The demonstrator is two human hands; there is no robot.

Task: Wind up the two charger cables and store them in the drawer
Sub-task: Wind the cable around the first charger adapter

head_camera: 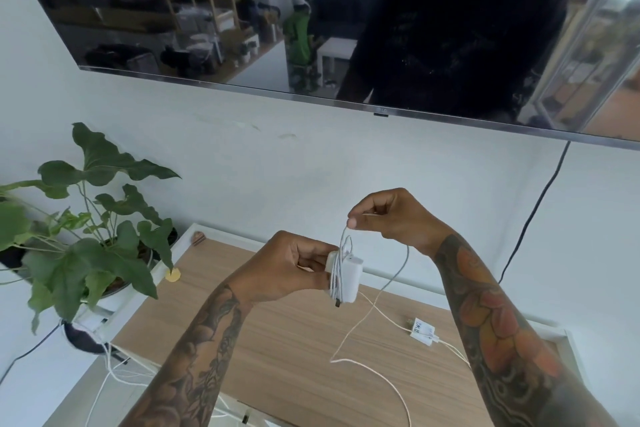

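The white charger block [343, 277], mid-frame above the counter [277, 340], sits in the left hand [287, 267], fingers closed around it (partly hiding it). The right hand [388, 218] pinches its cable [343, 239]; loose cable runs off the bottom edge.

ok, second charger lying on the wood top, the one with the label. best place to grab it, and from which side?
Probably the small white plug block, from above, pinching its two long sides. It lies flat on the wooden top, its thin cord trailing loose, so the rigid block gives the surer grip. Both hands are busy: left hand holds the white adapter, right hand pinches its cable.
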